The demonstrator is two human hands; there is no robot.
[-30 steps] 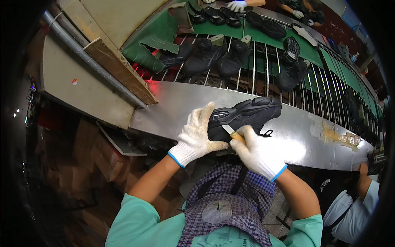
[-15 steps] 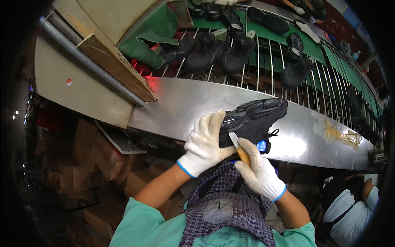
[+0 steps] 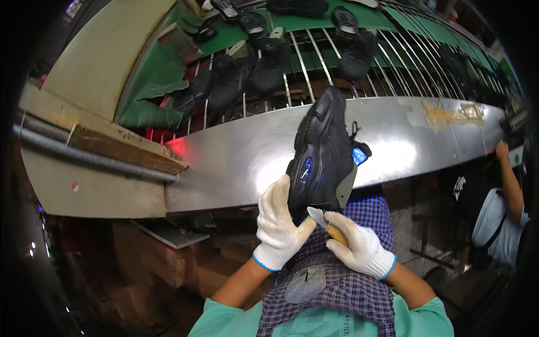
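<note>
A black sneaker (image 3: 325,146) lies on its side over the metal ledge, toe pointing away and sole to the left. Out of its opening sticks a grey-green shoe last (image 3: 346,188). My left hand (image 3: 281,227), in a white knit glove, grips the heel end from the left, thumb stretched beneath it. In my gloved right hand (image 3: 359,244) is a knife (image 3: 336,233) with a yellow handle. Its short, pale blade is close to the heel, near my left thumb; whether it touches the shoe I cannot tell.
Beyond the metal ledge (image 3: 224,143) runs a rack of metal bars (image 3: 306,64) with several black shoes (image 3: 269,73). A beige panel with a grey pipe (image 3: 95,160) stands at left. Cardboard boxes (image 3: 163,264) lie below. Another person (image 3: 499,219) is at the right.
The sneaker has swung from pointing right to pointing away, its heel now towards me. Both hands keep their holds. The whole view has shifted and turned.
</note>
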